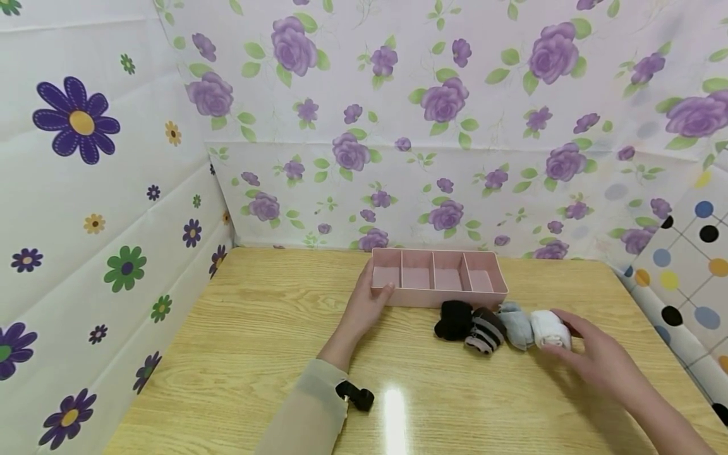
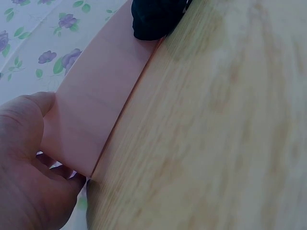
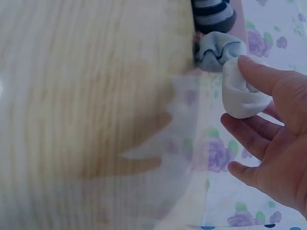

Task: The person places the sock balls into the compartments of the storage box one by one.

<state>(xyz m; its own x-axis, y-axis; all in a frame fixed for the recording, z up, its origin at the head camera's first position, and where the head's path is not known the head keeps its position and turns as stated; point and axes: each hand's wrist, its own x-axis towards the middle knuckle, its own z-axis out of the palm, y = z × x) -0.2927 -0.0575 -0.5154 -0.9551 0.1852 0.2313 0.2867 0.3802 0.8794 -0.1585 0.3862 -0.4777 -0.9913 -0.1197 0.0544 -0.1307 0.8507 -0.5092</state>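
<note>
A pink organizer box [image 1: 421, 297] with several compartments stands at the back of the table. My left hand [image 1: 363, 308] grips its left end, the thumb on the front wall and the fingers around the end, as the left wrist view shows with the box wall [image 2: 96, 103]. To the right, my right hand [image 1: 600, 354] holds a rolled white pair of socks [image 1: 548, 327] between thumb and fingers. Left of it, in a row before the box, lie a rolled grey pair of socks [image 1: 517, 327], a striped pair [image 1: 485, 332] and a black pair [image 1: 454, 321].
The wooden table [image 1: 227, 354] reaches back to a flowered cloth wall [image 1: 341, 208]. Another patterned cloth [image 1: 142, 208] borders its left side, and a dotted cloth [image 1: 691, 278] its right. A black strap [image 1: 355, 396] sits on the left sleeve.
</note>
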